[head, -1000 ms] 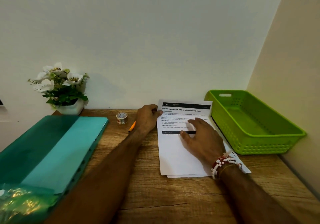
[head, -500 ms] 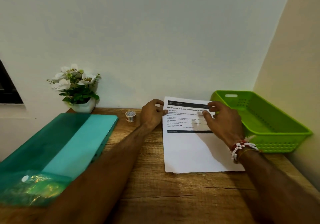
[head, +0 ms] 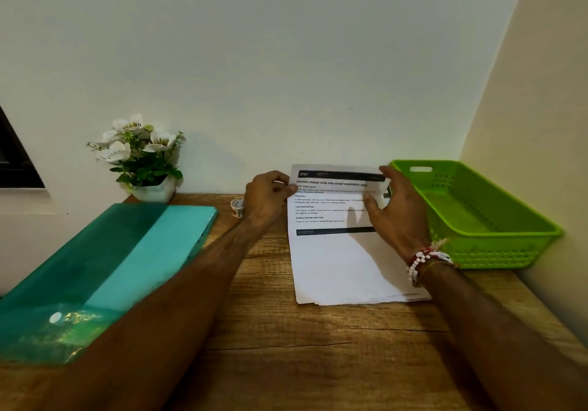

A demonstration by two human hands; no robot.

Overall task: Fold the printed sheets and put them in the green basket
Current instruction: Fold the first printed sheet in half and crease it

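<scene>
Head view showed the printed sheets stacked on the wooden table, just beside the green basket. The left hand pinched the top sheet's far left corner, and the right hand, fingers curled, gripped its far right corner (that far edge stood raised off the pile, the near end lying flat). A potted white flower stood by the wall.

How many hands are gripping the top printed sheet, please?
2. The left hand pinches the far left corner of the top printed sheet; the right hand pinches its far right corner.
</scene>
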